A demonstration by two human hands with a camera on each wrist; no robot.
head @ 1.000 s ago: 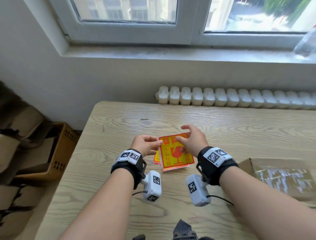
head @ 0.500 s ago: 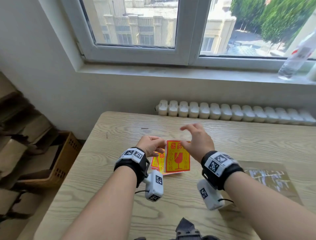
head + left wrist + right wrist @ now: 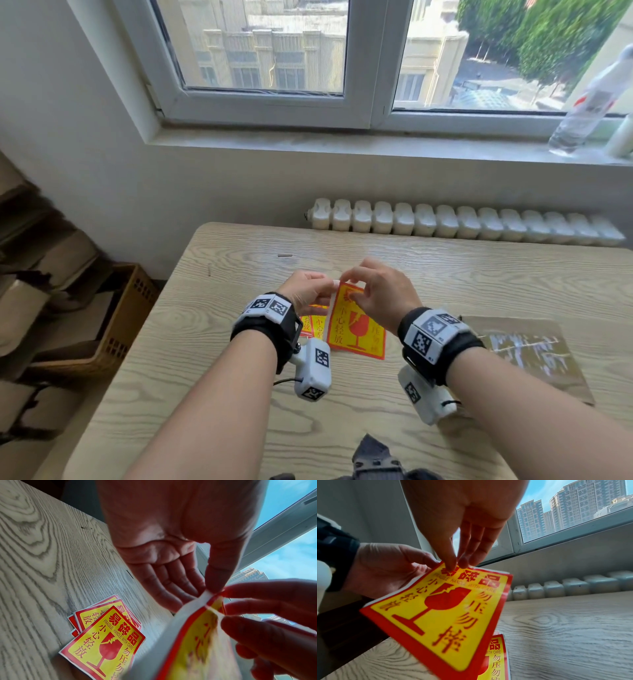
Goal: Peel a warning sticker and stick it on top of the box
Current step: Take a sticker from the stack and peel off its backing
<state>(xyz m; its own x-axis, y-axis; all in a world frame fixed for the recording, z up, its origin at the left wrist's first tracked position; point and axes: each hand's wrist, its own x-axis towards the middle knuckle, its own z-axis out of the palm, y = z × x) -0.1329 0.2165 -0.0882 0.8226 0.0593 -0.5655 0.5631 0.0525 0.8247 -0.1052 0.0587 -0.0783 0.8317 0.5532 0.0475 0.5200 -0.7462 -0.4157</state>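
Daylight from the window falls on the wooden table (image 3: 462,274), where I have one warning sticker (image 3: 352,325) lifted above the spare stack (image 3: 102,616). My left hand (image 3: 305,291) pinches its white backing at the top corner; my right hand (image 3: 376,291) pinches the printed layer there. Peeling is just starting, I judge. Next I must draw the layers apart, then carry the sticker to the box (image 3: 527,356) lying well to my right.

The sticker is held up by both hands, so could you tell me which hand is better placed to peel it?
Right, probably: the right hand pinches the sticker at its lifted top corner, while the left hand holds the white backing.
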